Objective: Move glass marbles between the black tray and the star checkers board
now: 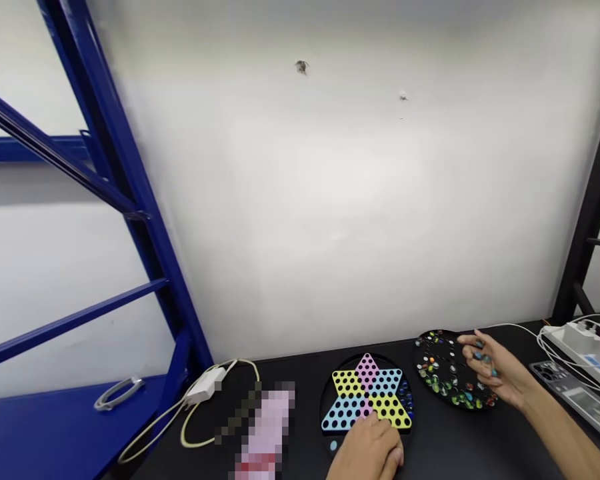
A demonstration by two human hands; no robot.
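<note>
At the far left a blue rack (130, 200) leans across the view, and a metal ring (117, 393) lies on its lower shelf. On the black table (305, 373) beside it sits a white adapter (206, 385) with its pale cable (190, 427) looped toward the near edge.

Near the middle lies the star board (367, 393), a round black disc with yellow, pink, blue and green points full of holes. The left hand (370, 450) rests on its near edge, fingers loosely curled with the tips touching the board by the lowest point; it holds nothing I can see.

Just right of the board, almost touching it, is a black tray (443, 373) scattered with coloured marbles. The right hand (495, 370) hovers over the tray's far right side, fingers drawn narrowly together around a few marbles (483, 359), blue-green ones showing between them.

At the far right a white power strip (583, 343) lies with cords running from it.
</note>
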